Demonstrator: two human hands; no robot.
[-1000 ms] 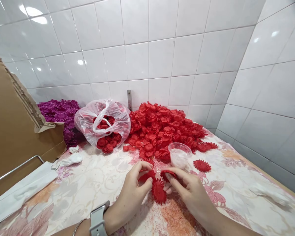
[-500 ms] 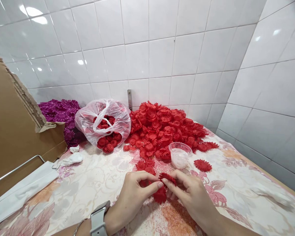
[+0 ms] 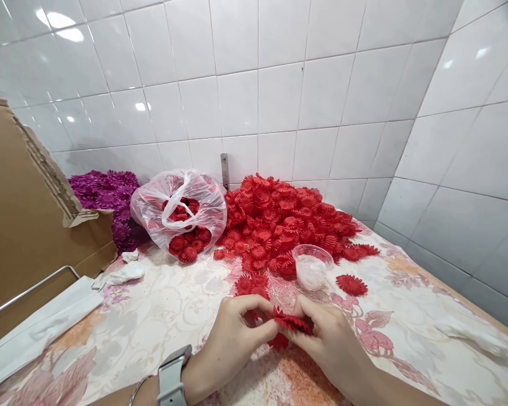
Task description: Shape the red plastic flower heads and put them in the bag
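Note:
A red fabric flower piece [image 3: 293,322] with a fringed edge is held between my two hands, low over the table. My left hand [image 3: 239,338] pinches its left edge with thumb and forefinger. My right hand [image 3: 332,341] grips its right side, fingers closed around it. Below my fingertips, another red flower piece [image 3: 279,341] lies partly covered. Just beyond my left hand are a few more red pieces [image 3: 250,283]. A clear plastic cup [image 3: 312,269] with white stuff in it stands beyond my right hand, and a single red flower [image 3: 351,285] lies beside it.
Against the tiled wall rises a big heap of red flowers [image 3: 285,220]. Left of it sit a plastic bag [image 3: 211,203] of red pieces and a purple flower pile [image 3: 105,192]. A torn cardboard box [image 3: 29,186] stands at far left on the floral tablecloth [image 3: 182,299].
My left hand has come away from the pieces on the left and moved right to the flower in my right hand. Both hands now meet on that flower, which has turned flatter.

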